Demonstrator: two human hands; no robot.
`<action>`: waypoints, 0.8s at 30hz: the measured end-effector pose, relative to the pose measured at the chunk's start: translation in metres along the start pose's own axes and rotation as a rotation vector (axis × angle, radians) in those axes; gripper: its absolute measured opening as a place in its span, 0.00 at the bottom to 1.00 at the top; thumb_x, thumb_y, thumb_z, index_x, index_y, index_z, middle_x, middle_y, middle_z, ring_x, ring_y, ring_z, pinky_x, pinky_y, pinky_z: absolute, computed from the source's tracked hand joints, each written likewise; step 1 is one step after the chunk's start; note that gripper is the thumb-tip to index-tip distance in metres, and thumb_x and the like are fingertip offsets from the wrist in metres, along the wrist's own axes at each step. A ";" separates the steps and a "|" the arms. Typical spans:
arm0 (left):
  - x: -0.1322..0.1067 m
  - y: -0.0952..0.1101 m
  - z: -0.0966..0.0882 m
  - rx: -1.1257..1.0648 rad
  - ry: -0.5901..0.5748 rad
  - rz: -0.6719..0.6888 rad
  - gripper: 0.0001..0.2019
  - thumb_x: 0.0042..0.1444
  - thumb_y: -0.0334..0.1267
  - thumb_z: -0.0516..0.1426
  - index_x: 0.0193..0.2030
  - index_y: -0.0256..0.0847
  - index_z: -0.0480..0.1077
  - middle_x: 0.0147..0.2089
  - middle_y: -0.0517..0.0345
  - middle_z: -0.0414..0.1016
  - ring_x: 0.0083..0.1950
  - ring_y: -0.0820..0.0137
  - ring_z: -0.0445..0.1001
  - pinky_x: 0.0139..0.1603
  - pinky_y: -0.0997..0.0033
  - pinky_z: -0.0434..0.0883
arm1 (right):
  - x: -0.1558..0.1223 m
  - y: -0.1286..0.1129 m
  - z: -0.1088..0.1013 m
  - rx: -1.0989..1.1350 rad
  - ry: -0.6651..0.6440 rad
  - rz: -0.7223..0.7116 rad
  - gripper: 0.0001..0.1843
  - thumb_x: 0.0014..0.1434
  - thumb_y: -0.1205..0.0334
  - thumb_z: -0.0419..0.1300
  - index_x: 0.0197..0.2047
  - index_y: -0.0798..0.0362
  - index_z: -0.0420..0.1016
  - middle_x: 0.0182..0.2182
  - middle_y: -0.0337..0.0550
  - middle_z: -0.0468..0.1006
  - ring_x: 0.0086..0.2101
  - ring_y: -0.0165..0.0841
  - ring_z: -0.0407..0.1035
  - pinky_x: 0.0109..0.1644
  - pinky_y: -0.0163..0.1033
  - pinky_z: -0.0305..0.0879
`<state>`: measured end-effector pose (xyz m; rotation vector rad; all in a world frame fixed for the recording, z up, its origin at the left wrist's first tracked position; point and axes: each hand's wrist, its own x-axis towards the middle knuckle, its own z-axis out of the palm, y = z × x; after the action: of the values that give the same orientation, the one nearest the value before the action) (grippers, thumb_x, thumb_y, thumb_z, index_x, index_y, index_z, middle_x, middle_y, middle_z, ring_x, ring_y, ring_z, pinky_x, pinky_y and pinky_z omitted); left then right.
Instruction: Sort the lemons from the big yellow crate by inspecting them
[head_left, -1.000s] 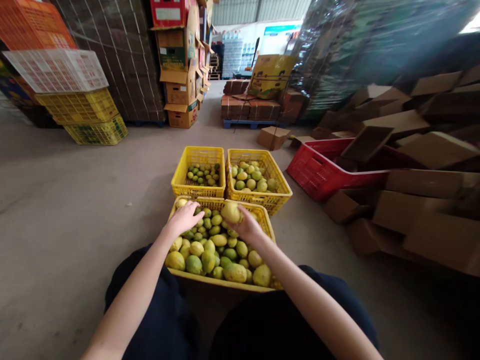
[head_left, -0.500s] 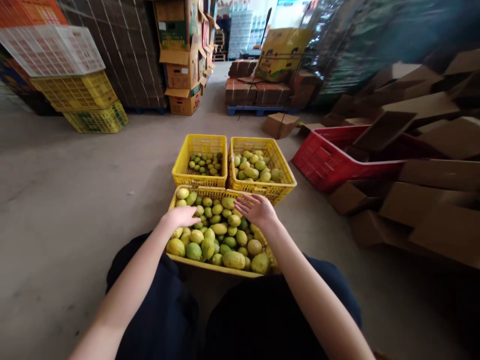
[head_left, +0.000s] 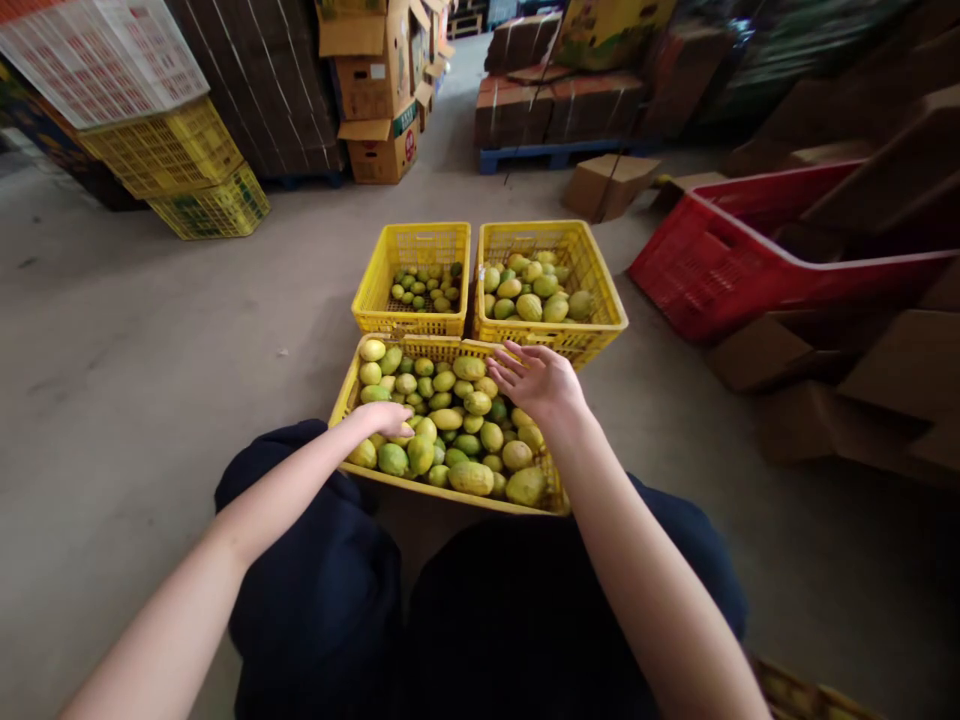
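A yellow crate (head_left: 343,395) full of yellow-green lemons (head_left: 444,420) sits on the floor right in front of my knees. My left hand (head_left: 386,418) is curled down over the fruit at the crate's left side, closed on a lemon. My right hand (head_left: 538,382) hovers over the crate's far right corner with fingers spread and nothing in it. Beyond stand two smaller yellow crates: the left one (head_left: 414,320) holds small green lemons, the right one (head_left: 607,300) holds larger lemons.
A red crate (head_left: 705,270) lies to the right among flattened cardboard boxes (head_left: 885,370). Stacked yellow and white crates (head_left: 172,170) stand at the far left, cardboard stacks and a blue pallet (head_left: 547,155) at the back. Bare concrete floor (head_left: 150,330) lies left.
My right hand let go of the lemon it held up a second ago and now hangs open. My left hand slid toward me and closed on fruit. The view tilted down.
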<state>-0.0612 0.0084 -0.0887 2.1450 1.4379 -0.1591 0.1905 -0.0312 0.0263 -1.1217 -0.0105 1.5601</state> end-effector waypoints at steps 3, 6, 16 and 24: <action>0.000 0.002 0.022 0.057 -0.127 0.034 0.06 0.48 0.34 0.64 0.35 0.44 0.77 0.43 0.53 0.80 0.48 0.60 0.76 0.55 0.62 0.69 | -0.004 -0.005 0.002 0.001 -0.052 -0.014 0.15 0.53 0.69 0.53 0.43 0.55 0.73 0.36 0.47 0.78 0.37 0.36 0.74 0.36 0.37 0.73; 0.001 -0.003 0.035 0.084 -0.140 0.028 0.07 0.50 0.32 0.61 0.37 0.44 0.76 0.50 0.52 0.77 0.57 0.57 0.71 0.63 0.58 0.63 | -0.007 -0.008 0.002 -0.014 -0.116 -0.027 0.16 0.52 0.69 0.52 0.43 0.54 0.73 0.36 0.46 0.79 0.37 0.36 0.74 0.36 0.38 0.73; 0.015 -0.001 0.029 0.047 -0.254 -0.076 0.15 0.42 0.38 0.66 0.40 0.44 0.76 0.37 0.56 0.77 0.44 0.59 0.78 0.50 0.64 0.72 | -0.014 -0.006 0.001 -0.002 -0.132 -0.014 0.12 0.53 0.70 0.51 0.37 0.55 0.74 0.31 0.43 0.80 0.30 0.32 0.72 0.34 0.34 0.69; 0.021 0.017 -0.034 -0.068 -0.069 0.061 0.22 0.49 0.39 0.66 0.53 0.43 0.74 0.48 0.56 0.78 0.54 0.61 0.74 0.60 0.65 0.66 | -0.008 0.002 -0.012 -0.065 -0.058 -0.029 0.10 0.53 0.70 0.52 0.34 0.54 0.74 0.30 0.43 0.79 0.29 0.32 0.71 0.35 0.35 0.70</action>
<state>-0.0436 0.0382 -0.0615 2.1052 1.3182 -0.1579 0.1960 -0.0446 0.0242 -1.1222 -0.1166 1.5758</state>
